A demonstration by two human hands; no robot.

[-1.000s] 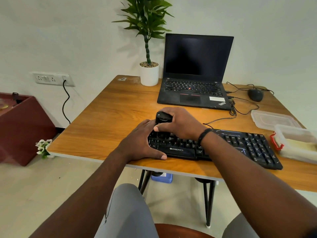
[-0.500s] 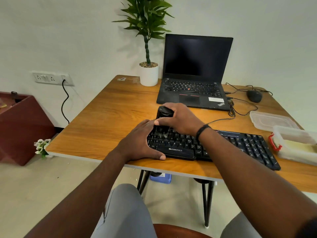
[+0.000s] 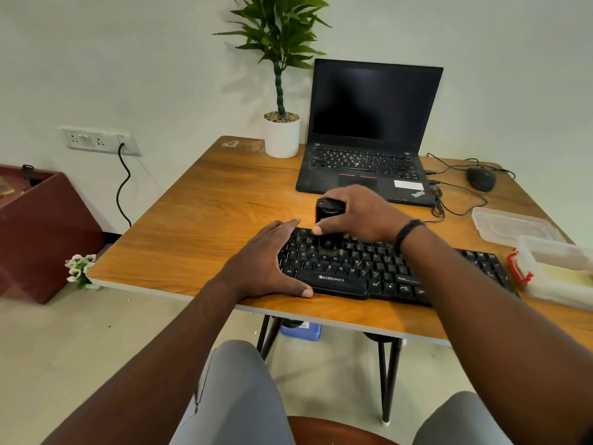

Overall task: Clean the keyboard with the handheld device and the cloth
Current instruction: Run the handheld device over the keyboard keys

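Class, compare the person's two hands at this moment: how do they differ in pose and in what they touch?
The left hand lies flat with straight fingers on the keyboard, at its left end; the right hand is curled around the black handheld device. The left hand carries nothing; the right hand holds the device upright over the upper key rows. Both hands are over the keyboard.

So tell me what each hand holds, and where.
Right hand grips the black handheld device round its upper body. Left hand holds nothing, resting on the keyboard.
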